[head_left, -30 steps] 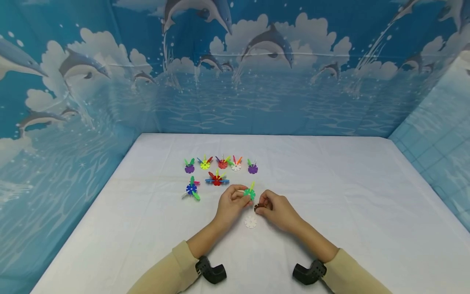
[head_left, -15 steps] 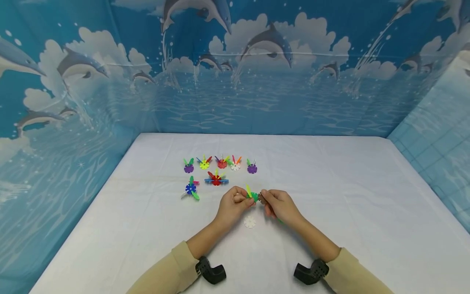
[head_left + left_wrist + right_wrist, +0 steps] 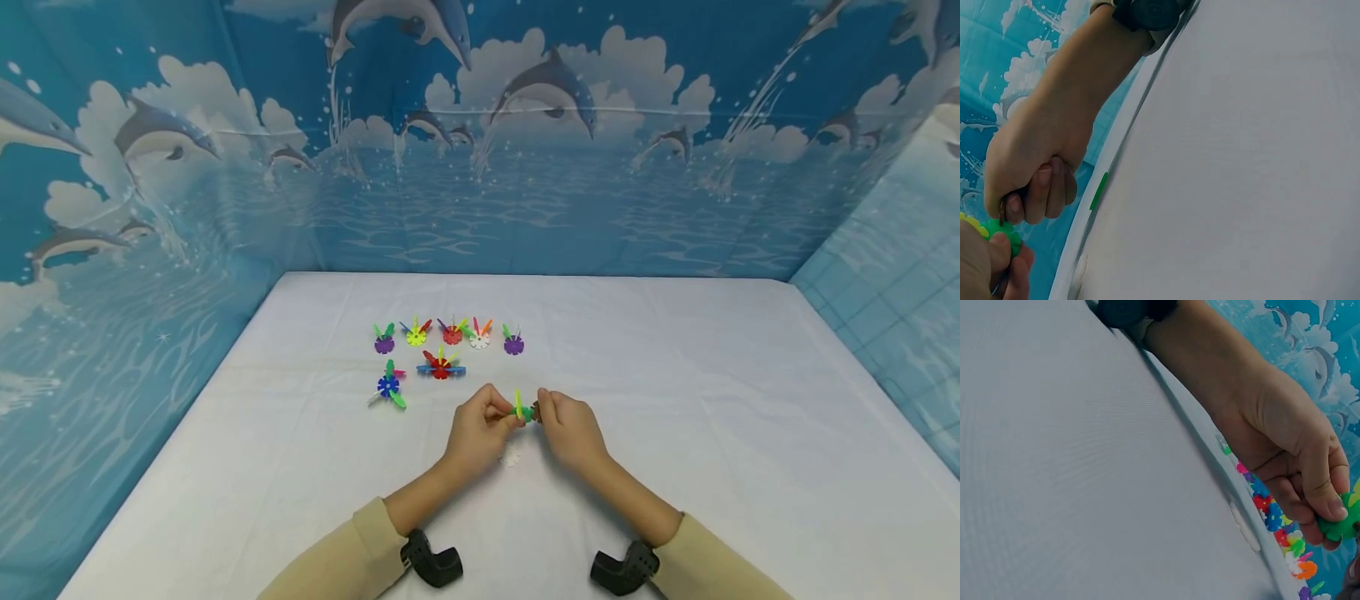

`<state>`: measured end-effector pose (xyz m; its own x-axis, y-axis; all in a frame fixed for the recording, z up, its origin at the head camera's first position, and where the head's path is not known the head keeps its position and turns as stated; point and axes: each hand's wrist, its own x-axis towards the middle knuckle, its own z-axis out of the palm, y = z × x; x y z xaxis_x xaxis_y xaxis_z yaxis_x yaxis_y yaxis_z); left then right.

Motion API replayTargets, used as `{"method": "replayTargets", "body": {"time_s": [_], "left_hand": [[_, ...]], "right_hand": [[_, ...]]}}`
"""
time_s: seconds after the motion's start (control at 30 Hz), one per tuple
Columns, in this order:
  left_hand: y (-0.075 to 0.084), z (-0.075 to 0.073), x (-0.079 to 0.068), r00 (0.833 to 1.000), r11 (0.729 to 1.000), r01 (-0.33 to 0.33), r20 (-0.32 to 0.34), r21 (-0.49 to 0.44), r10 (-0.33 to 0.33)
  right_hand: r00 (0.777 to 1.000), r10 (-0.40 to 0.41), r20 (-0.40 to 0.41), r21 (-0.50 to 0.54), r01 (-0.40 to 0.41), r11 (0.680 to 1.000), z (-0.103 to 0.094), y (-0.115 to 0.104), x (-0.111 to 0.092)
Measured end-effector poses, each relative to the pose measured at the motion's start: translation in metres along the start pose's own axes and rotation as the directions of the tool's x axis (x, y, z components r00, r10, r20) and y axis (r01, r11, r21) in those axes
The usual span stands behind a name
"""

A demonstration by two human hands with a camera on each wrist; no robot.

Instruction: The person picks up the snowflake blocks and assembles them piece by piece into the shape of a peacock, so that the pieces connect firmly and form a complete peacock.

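Observation:
My left hand (image 3: pixel 478 432) pinches a green notched disc (image 3: pixel 528 414), a snowflake-shaped building piece with a yellow disc (image 3: pixel 518 402) slotted upright on it. Between the fingers of my right hand (image 3: pixel 574 432) is a brown disc (image 3: pixel 536 411), gripped by its edge. The brown disc meets the right edge of the green one, and most of it is hidden by the fingers. Below my left hand a white disc (image 3: pixel 512 457) lies on the table, partly covered. Another green piece (image 3: pixel 1099 191) lies on the table in the left wrist view, seen nearly edge-on.
Several finished-looking clusters of coloured discs stand in two rows behind my hands, among them a red-and-blue one (image 3: pixel 441 367) and a blue-and-green one (image 3: pixel 388 386). A white cloth covers the table (image 3: pixel 712 400). Dolphin-printed curtains (image 3: pixel 480 200) hang behind and at the sides.
My right hand has brought the brown disc up from apart to the green disc's edge. The green disc has turned and moved slightly right and nearer. My left hand now overlaps the white disc.

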<state>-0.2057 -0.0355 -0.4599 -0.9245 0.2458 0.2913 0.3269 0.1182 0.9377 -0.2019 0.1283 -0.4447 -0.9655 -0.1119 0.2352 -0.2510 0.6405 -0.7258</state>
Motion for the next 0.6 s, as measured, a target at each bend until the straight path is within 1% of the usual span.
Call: {"method": "replayTargets", "body": {"time_s": [0.07, 0.13, 0.23, 0.27, 0.4, 0.47, 0.53, 0.6], "left_hand": [[0.001, 0.002, -0.001, 1.0, 0.999, -0.022, -0.005, 0.028, 0.023], [0.003, 0.003, -0.002, 0.999, 0.998, -0.043, -0.008, 0.054, 0.044], [0.008, 0.005, -0.003, 0.998, 0.995, -0.063, -0.011, 0.075, 0.064], [0.013, 0.005, -0.004, 0.998, 0.995, -0.065, -0.012, 0.075, 0.066], [0.032, 0.003, -0.007, 0.998, 0.997, -0.056, -0.019, 0.052, 0.057], [0.04, 0.002, -0.009, 0.998, 0.998, -0.053, -0.023, 0.027, 0.054], [0.042, 0.002, -0.008, 0.999, 0.999, -0.04, -0.023, -0.001, 0.04], [0.043, 0.002, -0.008, 0.999, 0.999, -0.034, -0.022, -0.016, 0.034]], "right_hand": [[0.999, -0.036, -0.026, -0.041, 0.035, 0.999, 0.002, 0.0, -0.002], [0.997, -0.064, -0.04, -0.059, 0.062, 0.996, 0.003, -0.001, -0.003], [0.995, -0.086, -0.049, -0.053, 0.083, 0.995, 0.005, -0.001, -0.004], [0.995, -0.082, -0.051, -0.04, 0.08, 0.996, 0.005, -0.001, -0.004], [0.998, -0.049, -0.036, 0.047, 0.05, 0.998, 0.006, -0.001, -0.003], [1.0, -0.015, -0.021, 0.099, 0.017, 0.995, 0.006, -0.002, -0.003], [1.0, 0.021, 0.004, 0.168, -0.021, 0.986, 0.003, -0.002, -0.002], [0.998, 0.062, 0.034, 0.236, -0.068, 0.969, 0.0, -0.003, -0.001]]}}
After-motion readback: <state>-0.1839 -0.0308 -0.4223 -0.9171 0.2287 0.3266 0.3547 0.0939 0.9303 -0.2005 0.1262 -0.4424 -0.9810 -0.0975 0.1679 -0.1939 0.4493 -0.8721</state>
